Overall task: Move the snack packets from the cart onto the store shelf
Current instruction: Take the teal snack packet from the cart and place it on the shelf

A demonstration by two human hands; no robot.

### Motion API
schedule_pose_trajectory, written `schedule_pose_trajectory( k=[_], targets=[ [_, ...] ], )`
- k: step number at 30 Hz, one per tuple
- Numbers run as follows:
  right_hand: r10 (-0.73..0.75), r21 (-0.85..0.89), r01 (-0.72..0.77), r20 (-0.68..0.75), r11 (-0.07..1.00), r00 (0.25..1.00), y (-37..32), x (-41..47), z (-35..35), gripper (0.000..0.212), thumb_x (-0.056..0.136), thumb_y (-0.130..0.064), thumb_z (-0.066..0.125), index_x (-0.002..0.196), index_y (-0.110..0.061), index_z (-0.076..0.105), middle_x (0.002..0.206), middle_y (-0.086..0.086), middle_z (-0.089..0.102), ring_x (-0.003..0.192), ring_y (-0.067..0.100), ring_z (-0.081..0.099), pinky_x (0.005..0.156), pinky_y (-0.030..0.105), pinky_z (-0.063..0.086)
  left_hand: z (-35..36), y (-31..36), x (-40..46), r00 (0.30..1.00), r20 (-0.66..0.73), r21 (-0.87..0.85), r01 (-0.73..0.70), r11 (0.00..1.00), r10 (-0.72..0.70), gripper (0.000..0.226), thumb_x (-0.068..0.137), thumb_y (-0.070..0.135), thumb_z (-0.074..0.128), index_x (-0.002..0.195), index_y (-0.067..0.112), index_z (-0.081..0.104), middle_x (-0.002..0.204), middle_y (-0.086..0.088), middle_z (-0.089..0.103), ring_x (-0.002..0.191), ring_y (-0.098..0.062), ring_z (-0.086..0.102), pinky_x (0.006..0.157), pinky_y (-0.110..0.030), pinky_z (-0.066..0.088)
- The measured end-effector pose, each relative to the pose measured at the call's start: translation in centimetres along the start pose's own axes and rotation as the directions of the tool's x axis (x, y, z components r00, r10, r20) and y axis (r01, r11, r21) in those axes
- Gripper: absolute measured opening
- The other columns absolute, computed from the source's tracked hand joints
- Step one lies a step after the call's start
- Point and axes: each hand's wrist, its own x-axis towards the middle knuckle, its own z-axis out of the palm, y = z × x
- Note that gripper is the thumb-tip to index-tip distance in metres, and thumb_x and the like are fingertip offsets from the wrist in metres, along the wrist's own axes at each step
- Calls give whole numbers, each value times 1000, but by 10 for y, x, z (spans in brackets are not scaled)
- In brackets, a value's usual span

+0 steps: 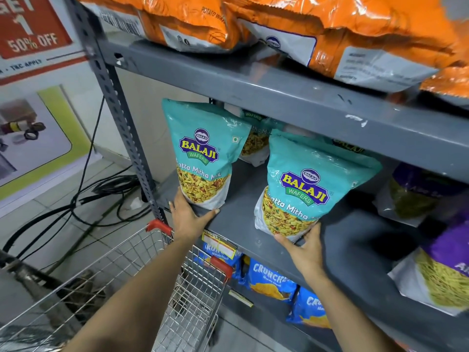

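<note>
Four teal Balaji packets on the middle shelf: one standing at the left, one at the front right, and two more tucked behind, one between them and one barely peeking out. Up top, at least three orange bags; at the right, two purple packets. Below, three blue Crunchex packs, and one wire cart.

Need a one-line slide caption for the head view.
Left hand and right hand each stand a teal snack packet upright on the grey middle shelf above the wire cart.
</note>
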Motion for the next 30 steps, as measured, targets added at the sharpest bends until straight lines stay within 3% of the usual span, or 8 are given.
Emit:
schedule_pose_trajectory(
  k=[4, 9, 13, 22, 24, 26, 28, 30],
  targets=[
    [-8, -5, 8, -26, 1000, 1000, -4, -6, 2, 84, 58, -20, 93, 116, -44, 37, 116, -13, 62, 106, 7, 63, 89, 29, 53, 1, 0, 1, 1000, 11, -9, 15, 1000, -15, 109, 51, 53, 88, 139, 25, 31, 137, -5, 48, 135, -33, 36, 115, -60, 28],
    [1, -18, -1, -8, 1000, 1000, -4, -5, -1, 83, 59, -22, 92, 107, -58, 36, 108, -34, 54, 96, -19, 58, 78, 10, 49, -2, 2, 0, 999, 27, -9, 28, 1000, -28, 113, 52, 54, 88, 142, 24, 27, 142, -5, 46, 137, -35, 34, 115, -61, 29],
    [20, 4, -20, 19, 1000, 1000, -1, -3, -6, 85, 59, -21, 93, 114, -53, 37, 116, -19, 60, 107, 1, 61, 88, 26, 53, -3, 3, 0, 998, 39, 1, 47, 999, -47, 114, 52, 55, 88, 144, 27, 25, 145, -4, 44, 139, -34, 32, 115, -62, 27],
    [27, 6, -27, 49, 1000, 998, 3, -3, -11, 83, 54, -29, 93, 105, -63, 38, 115, -27, 60, 104, -16, 59, 77, 9, 51, -2, -1, -4, 978, 126, -10, 169, 986, -166, 132, 55, 55, 87, 154, 24, 4, 164, 1, 16, 151, -35, 6, 121, -54, 13],
    [22, 29, -25, 81, 999, 996, 5, -5, -16, 85, 57, -19, 93, 111, -56, 39, 121, -20, 60, 110, -12, 58, 89, 13, 48, -6, -2, -16, 994, 47, -39, 105, 994, -103, 117, 64, 49, 85, 153, 19, 15, 163, -1, 17, 150, -25, 15, 121, -41, 18],
    [23, 69, -29, 89, 997, 996, 8, -10, -27, 92, 64, -8, 89, 132, -42, 37, 126, -19, 55, 118, -12, 52, 104, 16, 39, -7, 0, -37, 997, -80, -56, -3, 998, -1, 76, 77, 42, 76, 140, 21, 38, 148, -3, 38, 135, -20, 40, 115, -40, 34],
    [39, 98, -44, 44, 994, 998, 14, -19, -42, 91, 74, -3, 81, 146, -26, 31, 134, -8, 49, 130, 2, 46, 114, 26, 32, -2, 8, -63, 990, -110, -64, -98, 993, 91, 32, 88, 33, 66, 115, 26, 51, 115, -1, 53, 103, -17, 56, 92, -47, 54],
    [29, 89, -26, -35, 996, 999, 21, -32, -65, 74, 81, -1, 75, 144, -16, 38, 138, 1, 49, 134, 12, 46, 114, 27, 33, 9, 20, -89, 980, -56, -98, -194, 976, 190, 13, 92, 23, 60, 103, 27, 55, 97, 3, 55, 86, -11, 58, 78, -40, 55]
  ],
)
